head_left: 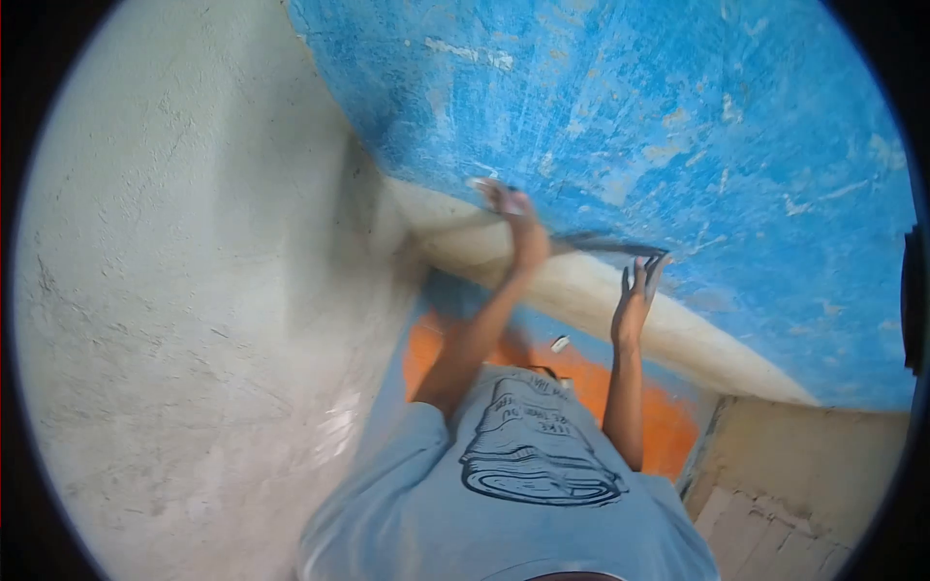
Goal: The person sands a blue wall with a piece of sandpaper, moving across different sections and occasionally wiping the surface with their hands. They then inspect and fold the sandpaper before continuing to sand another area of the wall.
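**Control:** Report the hands and the item between them.

**Operator:** I see both arms raised to the blue wall (678,116), just above the cream ledge (601,300). A thin dark strip (610,247) lies against the wall at the ledge line. Its long axis runs nearly level across the view, dipping slightly to the right.

**Control:** Left hand?

**Operator:** The left hand (513,218) is higher and further left, with its fingers curled closed. The strip's left end meets this hand near the wrist. I cannot tell whether the fingers actually hold the strip; blur hides the join. Something pale shows at the fingertips, unidentified.

**Control:** Right hand?

**Operator:** The right hand (637,290) sits lower, below the strip's right end. Its fingers (651,269) are loose and spread, pointing up, and the tips reach that end. I read it as touching or just short of touching, not as a grasp.

**Control:** Which hand is nearer the strip?

**Operator:** Both are at it, one at each end. From the right fingers the strip lies up and to the left, running toward the left hand. From the left hand it runs out to the right.

**Control:** Surroundings?

**Operator:** A grey wall (174,290) stands on the left and an orange floor (668,426) lies below the ledge. A small white scrap (560,343) lies between the forearms.
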`<action>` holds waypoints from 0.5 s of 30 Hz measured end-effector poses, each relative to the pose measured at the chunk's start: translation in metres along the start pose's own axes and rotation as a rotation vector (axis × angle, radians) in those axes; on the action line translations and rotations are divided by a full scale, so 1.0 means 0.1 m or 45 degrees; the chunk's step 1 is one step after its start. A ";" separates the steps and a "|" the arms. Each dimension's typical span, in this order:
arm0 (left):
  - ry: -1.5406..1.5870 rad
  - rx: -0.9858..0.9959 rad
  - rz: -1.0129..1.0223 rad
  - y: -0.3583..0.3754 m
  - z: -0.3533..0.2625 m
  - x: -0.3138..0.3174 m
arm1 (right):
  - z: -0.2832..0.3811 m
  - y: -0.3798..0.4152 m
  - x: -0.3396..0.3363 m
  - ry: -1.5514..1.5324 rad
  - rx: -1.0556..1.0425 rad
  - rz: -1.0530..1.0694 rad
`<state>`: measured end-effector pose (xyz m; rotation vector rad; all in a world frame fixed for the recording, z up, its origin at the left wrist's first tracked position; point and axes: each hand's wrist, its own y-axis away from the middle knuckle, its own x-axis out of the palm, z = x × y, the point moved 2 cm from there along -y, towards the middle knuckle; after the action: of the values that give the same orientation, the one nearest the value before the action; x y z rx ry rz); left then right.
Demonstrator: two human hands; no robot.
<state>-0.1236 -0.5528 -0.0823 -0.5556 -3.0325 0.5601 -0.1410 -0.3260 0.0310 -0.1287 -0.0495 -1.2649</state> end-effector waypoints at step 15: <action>-0.006 -0.047 0.124 0.04 -0.78 -0.19 | -0.21 -0.01 0.17 0.276 -0.042 -0.002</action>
<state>-0.0984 -0.5292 -0.0098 -0.7081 -3.0394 0.5106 -0.1380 -0.3448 0.0123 -0.0194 0.1579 -1.2749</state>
